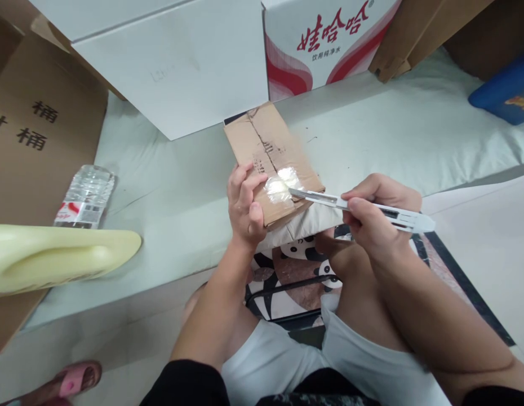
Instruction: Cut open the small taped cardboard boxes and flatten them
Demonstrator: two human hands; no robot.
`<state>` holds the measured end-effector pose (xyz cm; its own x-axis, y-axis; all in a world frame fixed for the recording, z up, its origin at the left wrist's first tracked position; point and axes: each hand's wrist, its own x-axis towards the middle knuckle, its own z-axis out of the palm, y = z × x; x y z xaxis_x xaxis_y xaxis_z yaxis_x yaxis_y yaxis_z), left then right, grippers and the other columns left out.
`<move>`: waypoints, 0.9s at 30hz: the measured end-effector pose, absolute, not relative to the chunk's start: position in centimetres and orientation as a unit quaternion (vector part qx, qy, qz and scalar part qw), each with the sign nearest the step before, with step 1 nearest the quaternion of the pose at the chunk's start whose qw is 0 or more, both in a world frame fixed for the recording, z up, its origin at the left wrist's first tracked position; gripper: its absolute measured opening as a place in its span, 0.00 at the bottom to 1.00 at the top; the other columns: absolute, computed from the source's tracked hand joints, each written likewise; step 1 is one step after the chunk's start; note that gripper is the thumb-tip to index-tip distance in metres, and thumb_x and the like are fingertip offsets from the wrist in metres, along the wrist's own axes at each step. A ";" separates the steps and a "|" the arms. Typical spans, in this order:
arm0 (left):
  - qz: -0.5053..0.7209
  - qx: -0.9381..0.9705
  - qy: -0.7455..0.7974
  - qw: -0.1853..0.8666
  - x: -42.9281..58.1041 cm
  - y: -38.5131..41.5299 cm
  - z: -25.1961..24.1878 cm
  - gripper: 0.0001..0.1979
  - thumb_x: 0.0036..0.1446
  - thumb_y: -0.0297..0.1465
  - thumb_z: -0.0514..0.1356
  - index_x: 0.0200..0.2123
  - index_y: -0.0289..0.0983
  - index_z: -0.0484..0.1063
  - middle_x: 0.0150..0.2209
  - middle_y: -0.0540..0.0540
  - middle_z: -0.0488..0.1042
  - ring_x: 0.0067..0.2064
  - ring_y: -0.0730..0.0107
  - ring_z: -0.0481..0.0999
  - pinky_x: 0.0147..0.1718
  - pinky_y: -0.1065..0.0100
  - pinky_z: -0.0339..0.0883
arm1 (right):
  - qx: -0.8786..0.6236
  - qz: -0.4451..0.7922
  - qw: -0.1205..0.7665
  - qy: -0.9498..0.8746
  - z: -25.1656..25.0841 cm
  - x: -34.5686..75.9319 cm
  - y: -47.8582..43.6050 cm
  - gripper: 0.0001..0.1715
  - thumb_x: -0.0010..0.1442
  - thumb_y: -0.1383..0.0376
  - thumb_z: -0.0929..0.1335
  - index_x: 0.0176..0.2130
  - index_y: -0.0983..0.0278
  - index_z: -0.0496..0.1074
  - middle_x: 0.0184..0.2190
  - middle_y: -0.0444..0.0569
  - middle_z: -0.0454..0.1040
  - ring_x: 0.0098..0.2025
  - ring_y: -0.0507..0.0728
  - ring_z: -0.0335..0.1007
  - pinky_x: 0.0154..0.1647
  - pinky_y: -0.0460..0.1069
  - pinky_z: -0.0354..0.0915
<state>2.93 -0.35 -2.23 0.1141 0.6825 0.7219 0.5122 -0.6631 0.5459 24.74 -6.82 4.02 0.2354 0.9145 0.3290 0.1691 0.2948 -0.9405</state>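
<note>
A small brown cardboard box (272, 149) lies at the front edge of a cloth-covered surface, its long seam running away from me. Clear shiny tape (283, 186) covers the near end of that seam. My left hand (247, 206) grips the box along its left side, with fingers bent over the top. In my right hand (378, 211) is a white utility knife (329, 200), held between thumb and fingers. Its blade is out, and the tip meets the taped area near the seam; whether it has cut in, I cannot tell.
Behind the box stand a large white box (173, 67) and a red-and-white carton (325, 51). To the left are a big cardboard box (46, 141), a clear water bottle (88, 192) and a pale yellow object (76, 256). A blue container (507, 90) sits at right. Someone's pink sandal (76, 379) shows lower left.
</note>
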 end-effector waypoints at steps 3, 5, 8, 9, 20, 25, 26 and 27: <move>0.533 0.740 0.400 0.088 2.8 -0.4 -2.1 0.26 0.71 0.48 0.41 0.53 0.43 0.72 0.62 0.40 0.70 0.65 0.49 0.70 0.66 0.43 0.63 | -0.445 0.357 0.669 -0.476 3.8 25.1 -6.3 0.07 0.55 0.66 0.70 0.25 0.58 0.73 0.14 0.39 0.66 0.12 0.50 0.53 0.11 0.46 0.46; 0.532 0.742 0.397 0.098 2.6 -0.4 -2.0 0.26 0.71 0.49 0.42 0.53 0.43 0.72 0.62 0.40 0.70 0.66 0.49 0.70 0.66 0.44 0.62 | -0.418 0.336 0.724 -0.434 3.6 25.3 -5.6 0.09 0.55 0.67 0.69 0.24 0.58 0.71 0.12 0.37 0.63 0.11 0.49 0.50 0.10 0.46 0.44; 0.521 0.748 0.398 0.106 2.1 -0.3 -2.0 0.30 0.69 0.55 0.41 0.55 0.43 0.72 0.64 0.38 0.68 0.68 0.47 0.68 0.67 0.43 0.62 | -0.477 0.251 0.734 -0.413 3.1 25.8 -4.6 0.04 0.60 0.65 0.68 0.32 0.58 0.70 0.17 0.37 0.68 0.14 0.50 0.58 0.13 0.45 0.52; 0.516 0.752 0.394 0.110 2.0 -0.2 -2.0 0.34 0.68 0.59 0.40 0.55 0.43 0.71 0.65 0.38 0.67 0.69 0.46 0.67 0.67 0.43 0.61 | -0.517 0.232 0.702 -0.431 2.8 25.9 -4.3 0.02 0.61 0.63 0.69 0.35 0.58 0.70 0.20 0.37 0.71 0.17 0.50 0.62 0.16 0.45 0.55; 0.509 0.744 0.392 0.182 2.3 -0.9 -1.8 0.48 0.54 0.62 0.61 0.71 0.47 0.51 0.74 0.35 0.51 0.76 0.39 0.52 0.72 0.39 0.53 | -0.615 0.194 0.438 -0.626 0.9 25.4 -3.2 0.19 0.67 0.48 0.65 0.48 0.58 0.72 0.44 0.53 0.80 0.47 0.62 0.78 0.45 0.56 0.73; 0.539 0.722 0.392 0.186 1.6 -0.6 -2.5 0.46 0.57 0.63 0.57 0.71 0.50 0.52 0.74 0.38 0.51 0.76 0.40 0.53 0.71 0.42 0.56 | -0.625 0.222 0.446 -0.601 1.1 24.9 -3.7 0.24 0.68 0.46 0.64 0.54 0.59 0.68 0.43 0.54 0.80 0.45 0.62 0.79 0.47 0.59 0.73; 0.544 0.722 0.393 0.167 1.4 -0.5 -2.6 0.45 0.58 0.63 0.56 0.71 0.49 0.53 0.74 0.38 0.53 0.76 0.40 0.54 0.71 0.42 0.55 | -0.619 0.223 0.463 -0.594 1.2 24.7 -3.8 0.25 0.69 0.46 0.63 0.55 0.59 0.67 0.44 0.54 0.80 0.46 0.62 0.79 0.48 0.59 0.74; 0.548 0.723 0.393 0.149 1.2 -0.4 -2.7 0.44 0.59 0.63 0.55 0.71 0.48 0.54 0.73 0.37 0.54 0.75 0.41 0.55 0.72 0.41 0.54 | -0.607 0.221 0.488 -0.587 1.3 24.4 -4.0 0.25 0.70 0.46 0.63 0.56 0.59 0.67 0.45 0.55 0.79 0.48 0.62 0.78 0.49 0.59 0.74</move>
